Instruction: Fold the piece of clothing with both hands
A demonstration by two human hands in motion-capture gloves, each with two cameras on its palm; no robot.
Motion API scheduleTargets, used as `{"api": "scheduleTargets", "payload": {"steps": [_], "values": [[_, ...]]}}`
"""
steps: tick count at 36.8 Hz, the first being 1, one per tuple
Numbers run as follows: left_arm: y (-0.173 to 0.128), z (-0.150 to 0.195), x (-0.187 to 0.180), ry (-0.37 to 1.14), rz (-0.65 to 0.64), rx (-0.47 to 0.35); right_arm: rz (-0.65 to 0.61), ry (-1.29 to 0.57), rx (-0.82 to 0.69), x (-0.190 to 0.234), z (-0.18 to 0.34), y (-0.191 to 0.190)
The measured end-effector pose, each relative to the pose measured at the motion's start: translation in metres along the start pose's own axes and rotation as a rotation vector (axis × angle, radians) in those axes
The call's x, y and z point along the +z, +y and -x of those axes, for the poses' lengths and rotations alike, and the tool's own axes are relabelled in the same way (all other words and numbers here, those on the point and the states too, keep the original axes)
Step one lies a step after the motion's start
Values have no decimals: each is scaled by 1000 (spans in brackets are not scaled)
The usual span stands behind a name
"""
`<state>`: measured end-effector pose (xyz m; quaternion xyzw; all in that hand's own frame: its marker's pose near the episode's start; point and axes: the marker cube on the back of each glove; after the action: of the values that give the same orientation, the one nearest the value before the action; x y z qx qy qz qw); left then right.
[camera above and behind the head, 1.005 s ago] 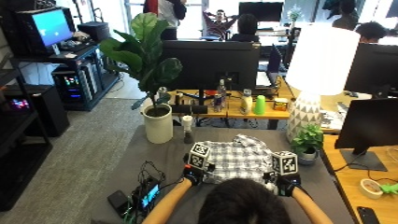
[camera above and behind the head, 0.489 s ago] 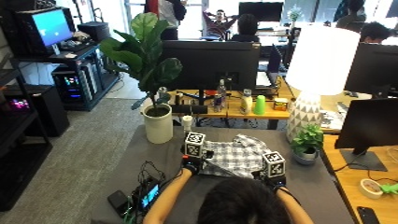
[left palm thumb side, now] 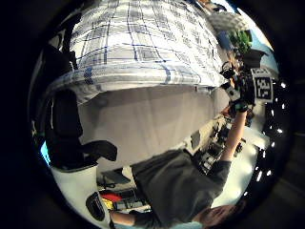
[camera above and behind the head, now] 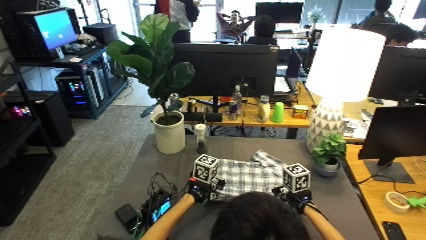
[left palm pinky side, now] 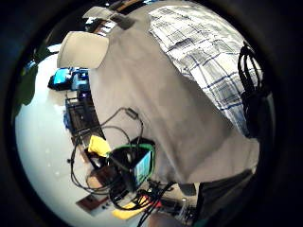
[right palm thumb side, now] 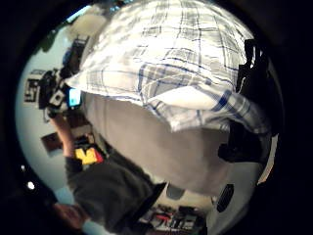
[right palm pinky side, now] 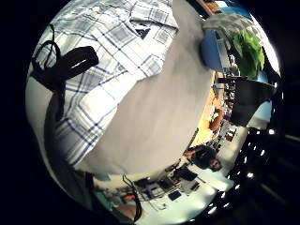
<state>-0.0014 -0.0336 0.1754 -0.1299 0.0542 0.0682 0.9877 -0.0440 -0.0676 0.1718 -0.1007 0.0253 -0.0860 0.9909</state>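
Outside view: my left hand [camera above and behind the head: 198, 190] and right hand [camera above and behind the head: 293, 196] pinch, seemingly, the plaid shirt's [camera above and behind the head: 247, 175] six-o'clock hem; uneven lifting risks a skewed fold.

A grey bench [camera above and behind the head: 173, 170] is carrying a plaid shirt [camera above and behind the head: 249, 175], a potted plant [camera above and behind the head: 168, 135], a lamp [camera above and behind the head: 326, 125] and some cabled electronics [camera above and behind the head: 150, 210].

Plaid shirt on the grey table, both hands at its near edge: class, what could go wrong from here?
1. The left hand and right hand hold the plaid shirt at separate corners; uneven lifting could skew the fold.
2. A sleeve juts out at the far side and may crumple under the fold.
3. The cables and device lie beside the left hand; they might snag.
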Motion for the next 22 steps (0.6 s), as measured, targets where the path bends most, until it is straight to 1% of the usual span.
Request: {"api": "scheduleTargets", "payload": {"steps": [2,5,7,9,11,13,15,17,19,22], "values": [[20,-2,-6,13,19,37,51,-8,-54,-12,10,20],[48,-5,-25,47,18,84,108,-3,-109,-38,25,47],[57,-4,-39,67,2,93,132,4,-123,-54,28,54],[55,0,-52,81,-19,76,145,16,-113,-71,25,49],[39,9,-64,87,-35,27,145,43,-64,-89,15,28],[11,17,-73,83,-27,-49,134,83,18,-103,3,-7],[-19,23,-78,70,14,-149,117,120,115,-113,-3,-41],[-35,24,-81,54,71,-259,93,144,204,-121,3,-58],[-49,25,-74,55,123,-344,69,151,279,-118,10,-70],[-76,30,-52,75,169,-405,-3,156,354,-101,9,-93]]}}
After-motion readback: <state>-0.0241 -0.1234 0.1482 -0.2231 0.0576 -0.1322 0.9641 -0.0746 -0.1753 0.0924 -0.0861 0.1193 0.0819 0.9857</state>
